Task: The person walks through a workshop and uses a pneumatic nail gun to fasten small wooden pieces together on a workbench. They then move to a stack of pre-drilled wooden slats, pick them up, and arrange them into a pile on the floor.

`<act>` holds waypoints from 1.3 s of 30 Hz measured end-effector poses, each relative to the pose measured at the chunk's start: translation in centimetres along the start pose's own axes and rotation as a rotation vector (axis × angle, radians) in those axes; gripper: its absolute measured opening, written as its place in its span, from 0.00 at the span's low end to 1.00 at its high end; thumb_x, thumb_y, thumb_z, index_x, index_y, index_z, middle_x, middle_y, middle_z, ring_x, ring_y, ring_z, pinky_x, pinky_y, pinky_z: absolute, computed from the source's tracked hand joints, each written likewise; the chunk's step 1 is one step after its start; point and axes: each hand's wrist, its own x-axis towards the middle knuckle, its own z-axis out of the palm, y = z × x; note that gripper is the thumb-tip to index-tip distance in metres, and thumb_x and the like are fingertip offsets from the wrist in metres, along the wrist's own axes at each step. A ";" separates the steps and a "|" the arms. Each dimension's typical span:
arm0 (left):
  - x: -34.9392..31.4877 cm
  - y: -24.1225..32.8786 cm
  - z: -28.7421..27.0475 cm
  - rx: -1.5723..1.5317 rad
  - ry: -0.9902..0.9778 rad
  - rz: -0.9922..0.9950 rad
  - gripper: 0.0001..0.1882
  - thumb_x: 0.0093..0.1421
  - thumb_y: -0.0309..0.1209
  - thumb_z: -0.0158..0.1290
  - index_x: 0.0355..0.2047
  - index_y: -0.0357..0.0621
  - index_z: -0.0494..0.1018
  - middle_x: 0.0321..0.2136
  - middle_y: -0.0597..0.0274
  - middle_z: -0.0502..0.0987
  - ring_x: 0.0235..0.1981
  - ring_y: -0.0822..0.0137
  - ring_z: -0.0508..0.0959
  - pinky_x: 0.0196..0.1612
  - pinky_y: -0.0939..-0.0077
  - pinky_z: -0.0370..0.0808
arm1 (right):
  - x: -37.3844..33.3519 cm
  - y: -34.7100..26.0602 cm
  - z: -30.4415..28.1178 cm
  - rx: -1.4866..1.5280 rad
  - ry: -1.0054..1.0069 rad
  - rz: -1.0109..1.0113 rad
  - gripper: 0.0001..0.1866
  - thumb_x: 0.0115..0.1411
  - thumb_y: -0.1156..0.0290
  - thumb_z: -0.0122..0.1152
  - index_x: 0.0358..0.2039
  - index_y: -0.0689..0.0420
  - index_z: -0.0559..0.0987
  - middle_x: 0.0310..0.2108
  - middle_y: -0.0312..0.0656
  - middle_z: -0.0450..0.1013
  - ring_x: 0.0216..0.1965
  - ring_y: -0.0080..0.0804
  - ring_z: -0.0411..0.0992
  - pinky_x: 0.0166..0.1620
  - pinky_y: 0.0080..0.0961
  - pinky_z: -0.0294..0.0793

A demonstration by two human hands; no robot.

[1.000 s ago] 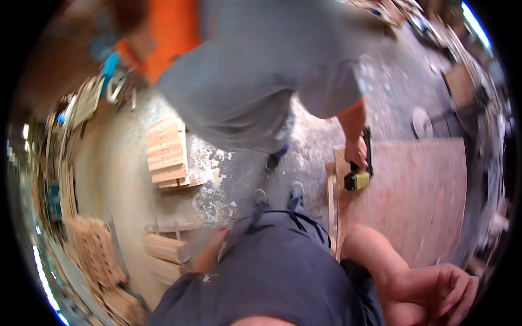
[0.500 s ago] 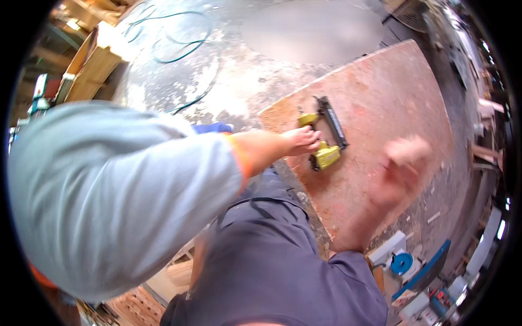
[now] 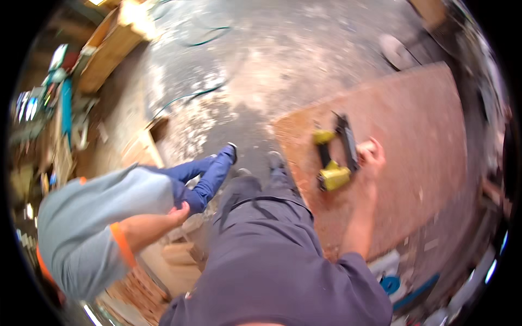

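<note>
A yellow and black nail gun [image 3: 348, 142] lies on a large reddish-brown board [image 3: 418, 130] to my right. Just right of its long black magazine is my right hand [image 3: 372, 154], its fingers curled together. Blur hides whether the fingertips touch the nail gun and what, if anything, they hold. My left hand is out of view. At my left stands a co-worker in a light grey shirt with orange trim and blue trousers; that person's hand [image 3: 180, 213] is held near their thigh.
A green hose [image 3: 204, 93] runs over the stained concrete floor [image 3: 304, 60]. Wooden boxes [image 3: 111, 46] stand at the far left. A blue handwheel [image 3: 389, 284] on a machine shows at the lower right. Near the co-worker are wooden pieces [image 3: 182, 254].
The co-worker's arm has drawn back from the nail gun to the left, letting it go. My right hand has moved in beside the nail gun's magazine. The view has shifted.
</note>
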 end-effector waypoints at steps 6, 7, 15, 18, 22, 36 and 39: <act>-0.8 18.5 -1.7 -1.509 0.025 -0.670 0.15 0.60 0.39 0.52 0.41 0.45 0.81 0.41 0.51 0.81 0.43 0.57 0.80 0.50 0.49 0.72 | 8.1 1.6 -4.0 -0.240 0.173 0.036 0.25 0.59 0.75 0.61 0.58 0.53 0.73 0.33 0.39 0.76 0.25 0.23 0.73 0.25 0.17 0.72; 0.6 21.5 -2.9 -1.760 0.053 -0.785 0.15 0.60 0.38 0.52 0.41 0.45 0.82 0.40 0.51 0.81 0.43 0.57 0.80 0.50 0.50 0.72 | 9.4 2.3 -5.3 -0.281 0.201 0.039 0.25 0.59 0.73 0.62 0.58 0.55 0.72 0.34 0.40 0.76 0.26 0.23 0.74 0.25 0.18 0.73; 12.0 24.4 0.0 -2.440 0.422 -1.068 0.12 0.60 0.36 0.52 0.38 0.47 0.83 0.37 0.53 0.82 0.41 0.60 0.81 0.46 0.54 0.75 | 11.1 -2.2 -2.5 -1.192 0.326 -0.218 0.27 0.60 0.58 0.63 0.57 0.59 0.75 0.50 0.55 0.76 0.50 0.49 0.76 0.53 0.41 0.74; 12.8 17.8 2.4 -2.505 0.353 -1.156 0.11 0.58 0.35 0.54 0.37 0.47 0.83 0.33 0.55 0.82 0.36 0.64 0.80 0.42 0.60 0.76 | 11.0 -5.0 5.6 -1.044 0.227 -0.343 0.20 0.62 0.65 0.61 0.53 0.59 0.78 0.47 0.52 0.77 0.45 0.42 0.78 0.48 0.35 0.77; 9.8 6.7 5.6 -2.804 0.231 -1.288 0.07 0.54 0.32 0.60 0.30 0.42 0.81 0.24 0.60 0.81 0.25 0.73 0.78 0.28 0.72 0.76 | 10.2 -9.0 19.0 -1.005 0.044 -0.423 0.16 0.63 0.69 0.60 0.50 0.59 0.79 0.44 0.49 0.79 0.42 0.37 0.78 0.46 0.30 0.77; 3.9 -15.2 13.7 -3.041 1.206 -1.503 0.06 0.60 0.24 0.57 0.38 0.38 0.74 0.24 0.64 0.78 0.23 0.74 0.78 0.25 0.78 0.74 | 6.9 -2.0 61.8 -1.079 -1.024 -0.441 0.14 0.54 0.69 0.67 0.42 0.57 0.82 0.39 0.49 0.79 0.32 0.40 0.80 0.40 0.32 0.78; 3.2 -14.2 13.4 -3.220 1.109 -1.612 0.05 0.61 0.26 0.56 0.37 0.40 0.75 0.24 0.65 0.77 0.21 0.74 0.77 0.23 0.78 0.73 | 6.0 2.2 71.1 -1.088 -1.225 -0.402 0.16 0.53 0.67 0.67 0.42 0.57 0.83 0.39 0.49 0.79 0.32 0.41 0.80 0.39 0.34 0.78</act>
